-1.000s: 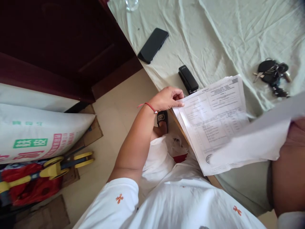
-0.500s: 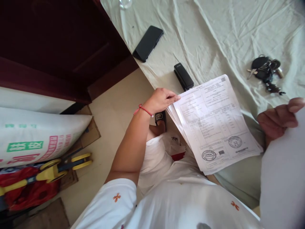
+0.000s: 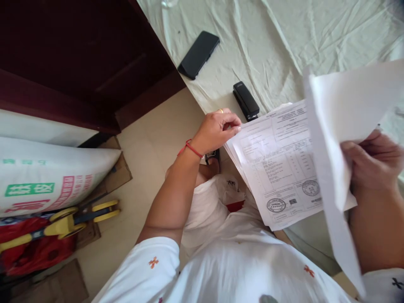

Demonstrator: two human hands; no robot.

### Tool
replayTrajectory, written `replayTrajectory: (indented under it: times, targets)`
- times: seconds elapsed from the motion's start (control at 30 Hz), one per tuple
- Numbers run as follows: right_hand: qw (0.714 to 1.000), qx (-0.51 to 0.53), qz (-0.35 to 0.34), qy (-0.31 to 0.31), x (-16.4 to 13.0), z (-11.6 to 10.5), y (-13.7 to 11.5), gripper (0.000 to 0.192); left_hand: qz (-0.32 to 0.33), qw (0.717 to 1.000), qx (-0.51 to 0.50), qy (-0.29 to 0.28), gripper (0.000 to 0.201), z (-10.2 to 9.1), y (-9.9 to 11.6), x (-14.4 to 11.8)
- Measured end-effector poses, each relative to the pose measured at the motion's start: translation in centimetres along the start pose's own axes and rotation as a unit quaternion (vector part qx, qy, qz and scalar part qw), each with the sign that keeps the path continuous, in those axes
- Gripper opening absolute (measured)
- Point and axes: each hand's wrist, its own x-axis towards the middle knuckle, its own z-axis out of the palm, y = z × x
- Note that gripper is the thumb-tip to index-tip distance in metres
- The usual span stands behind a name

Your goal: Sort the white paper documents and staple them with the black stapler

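White printed sheets, a stack of forms [image 3: 277, 164], lie at the near edge of the table, hanging a little over it toward my lap. The top page shows ruled tables and two round stamps near its lower end. My left hand [image 3: 217, 128] pinches the stack's upper left corner between thumb and fingertips; a red string sits on that wrist and a gold ring on one finger.

My right hand [image 3: 370, 162] is closed on a loose sheet [image 3: 344, 113], fingers curled over its edge. That sheet is lifted off the stack, blank side toward me, standing up and bent, and it covers the right side of the forms. Its lower end blurs off toward the bottom right.

Pale green cloth [image 3: 277, 38], heavily creased, covers the table. On it, just beyond the stack's top corner, a black stapler [image 3: 245, 101] lies aslant, close to my left fingers but apart from them. Farther up, near the cloth's left edge, a black phone [image 3: 198, 54] lies face down.

Off the table to the left: dark red wooden furniture [image 3: 78, 54], a white printed sack [image 3: 53, 176] with green and pink lettering, and yellow-handled cutters [image 3: 78, 216] resting on something red over flattened cardboard on the tiled floor.
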Motion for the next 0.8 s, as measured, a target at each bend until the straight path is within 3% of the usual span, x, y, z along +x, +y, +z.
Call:
replayTrajectory:
  times: [0.17, 0.4, 0.6, 0.73, 0.8]
  targets:
    - [0.998, 0.042, -0.040, -0.017, 0.7, 0.7, 0.5, 0.037, 0.008, 0.988, -0.151, -0.036, 0.023, -0.2, 0.4, -0.4]
    - [0.997, -0.022, 0.027, -0.062, 0.5, 0.1, 0.6, 0.031, 0.043, 0.978, -0.202, -0.031, 0.042, 0.5, 1.1, -0.3]
    - [0.988, 0.031, 0.103, -0.113, 0.4, -0.2, -0.3, 0.060, 0.013, 0.975, -0.223, -0.014, 0.039, 1.3, 1.6, -0.3]
    - [0.986, -0.056, 0.103, -0.118, 0.1, -0.7, 0.2, 0.034, -0.010, 0.971, -0.237, 0.007, 0.039, 1.8, 1.7, -0.8]
    - [0.989, -0.071, 0.088, -0.094, 0.1, -1.1, 0.8, 0.030, -0.014, 0.966, -0.259, -0.001, 0.046, 1.9, 1.9, -1.1]
